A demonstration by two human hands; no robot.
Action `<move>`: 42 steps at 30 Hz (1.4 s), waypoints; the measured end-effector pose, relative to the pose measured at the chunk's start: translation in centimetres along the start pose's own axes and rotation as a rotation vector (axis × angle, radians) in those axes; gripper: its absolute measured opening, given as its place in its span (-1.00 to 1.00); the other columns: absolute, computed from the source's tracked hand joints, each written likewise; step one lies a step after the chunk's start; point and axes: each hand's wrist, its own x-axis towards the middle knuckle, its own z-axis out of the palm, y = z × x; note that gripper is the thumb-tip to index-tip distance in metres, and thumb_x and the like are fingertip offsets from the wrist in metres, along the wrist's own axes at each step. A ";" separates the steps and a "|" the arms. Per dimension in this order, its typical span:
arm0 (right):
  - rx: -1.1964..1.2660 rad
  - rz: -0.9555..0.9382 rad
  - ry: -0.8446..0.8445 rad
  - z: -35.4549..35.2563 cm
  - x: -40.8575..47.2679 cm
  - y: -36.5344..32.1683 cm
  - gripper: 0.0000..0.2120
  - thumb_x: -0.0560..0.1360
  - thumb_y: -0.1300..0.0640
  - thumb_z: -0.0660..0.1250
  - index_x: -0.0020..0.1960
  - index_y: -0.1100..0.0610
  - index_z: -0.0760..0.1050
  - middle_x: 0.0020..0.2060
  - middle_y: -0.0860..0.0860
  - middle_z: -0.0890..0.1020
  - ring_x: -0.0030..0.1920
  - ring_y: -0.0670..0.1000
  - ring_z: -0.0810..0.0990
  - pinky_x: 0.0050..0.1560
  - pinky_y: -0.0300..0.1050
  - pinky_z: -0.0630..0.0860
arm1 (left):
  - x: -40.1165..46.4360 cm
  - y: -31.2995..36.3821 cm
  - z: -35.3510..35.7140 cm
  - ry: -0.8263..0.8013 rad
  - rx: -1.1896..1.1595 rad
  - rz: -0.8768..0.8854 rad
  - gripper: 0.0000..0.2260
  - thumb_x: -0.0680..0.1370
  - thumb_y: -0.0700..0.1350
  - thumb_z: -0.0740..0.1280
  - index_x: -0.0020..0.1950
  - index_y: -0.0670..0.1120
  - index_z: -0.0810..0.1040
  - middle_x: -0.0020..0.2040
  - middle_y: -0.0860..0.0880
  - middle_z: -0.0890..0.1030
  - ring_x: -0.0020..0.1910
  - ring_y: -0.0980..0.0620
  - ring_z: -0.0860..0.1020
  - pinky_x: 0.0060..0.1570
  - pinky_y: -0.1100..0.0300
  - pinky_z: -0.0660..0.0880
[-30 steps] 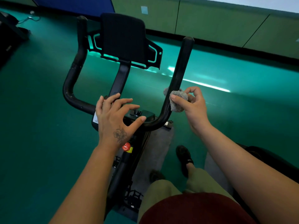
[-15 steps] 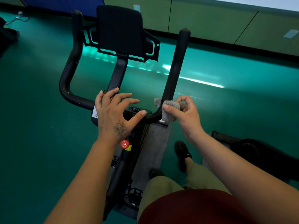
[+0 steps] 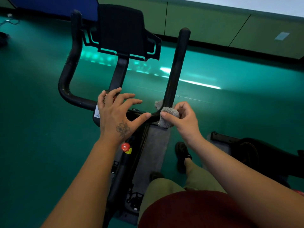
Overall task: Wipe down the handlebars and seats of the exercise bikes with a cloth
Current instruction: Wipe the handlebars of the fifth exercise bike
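The right hand (image 3: 184,122) pinches a grey cloth (image 3: 168,118) wrapped round the black handlebar (image 3: 176,66) at the bend where its right arm curves into the crossbar. The left hand (image 3: 117,115) rests on the middle of the crossbar with fingers spread and straight, gripping nothing, its thumb tip close to the cloth. Below it a red knob (image 3: 125,146) sits on the bike frame (image 3: 120,175), above the green floor (image 3: 32,129).

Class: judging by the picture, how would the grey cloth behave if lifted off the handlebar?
Probably floppy: the grey cloth bunches around the handlebar in the right hand. Likely light, since fingertips alone hold it. Its fuzzy surface suggests little slip.
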 end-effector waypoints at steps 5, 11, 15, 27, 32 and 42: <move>0.003 0.010 0.060 -1.1 0.8 -0.9 -0.59 0.38 0.25 0.66 -0.09 0.08 0.40 -0.23 0.01 0.57 -0.20 -0.01 0.56 -0.21 -0.10 0.56 | -0.1 -0.3 -0.1 -0.005 0.007 0.033 -0.46 0.50 0.52 0.29 0.19 0.15 0.71 0.28 0.13 0.64 0.52 -0.09 0.40 0.54 -0.29 0.13; 0.044 0.025 0.047 0.5 -0.6 -0.1 -0.49 0.21 -0.03 0.70 -0.11 0.06 0.41 -0.25 0.07 0.53 -0.21 0.04 0.47 -0.24 -0.04 0.47 | -0.2 -0.6 -0.1 -0.012 0.015 0.067 -0.41 0.48 0.55 0.27 0.21 0.15 0.70 0.30 0.12 0.63 0.54 -0.11 0.38 0.56 -0.27 0.10; 0.064 0.062 0.055 1.9 -1.4 0.8 -0.48 0.26 0.05 0.74 -0.12 0.07 0.39 -0.29 -0.01 0.51 -0.25 -0.03 0.48 -0.25 -0.13 0.46 | -0.3 -0.9 -0.3 -0.043 0.012 0.080 -0.38 0.48 0.57 0.26 0.25 0.15 0.68 0.33 0.11 0.61 0.57 -0.11 0.35 0.58 -0.26 0.08; 0.189 0.157 -0.051 0.4 -2.0 -0.1 -0.47 0.18 0.14 0.72 -0.07 0.09 0.43 -0.17 0.02 0.63 -0.10 0.04 0.62 -0.12 -0.06 0.62 | -3.1 1.1 -1.0 0.150 -0.278 0.032 -0.58 0.53 0.16 0.54 0.24 -0.09 0.68 0.26 -0.02 0.65 0.42 -0.12 0.49 0.46 -0.18 0.36; 0.256 0.211 -0.154 -0.5 -1.5 -1.2 -0.63 0.27 0.33 0.55 -0.06 0.13 0.45 -0.15 0.06 0.58 -0.13 0.07 0.61 -0.09 0.03 0.60 | -8.2 6.9 0.3 0.280 -0.576 -0.191 -0.74 0.56 0.03 0.52 0.05 -0.15 0.64 -0.02 -0.02 0.65 0.00 -0.06 0.61 0.01 -0.02 0.55; 0.201 0.260 -0.301 -2.1 -0.3 -2.4 -0.57 0.23 0.39 0.63 -0.09 0.14 0.46 -0.14 0.02 0.59 -0.18 0.06 0.65 -0.17 -0.06 0.67 | -7.5 11.0 5.7 -0.070 -1.303 -0.943 -0.22 0.23 0.17 0.64 0.34 -0.10 0.48 0.23 -0.07 0.68 0.22 -0.01 0.68 0.29 -0.16 0.61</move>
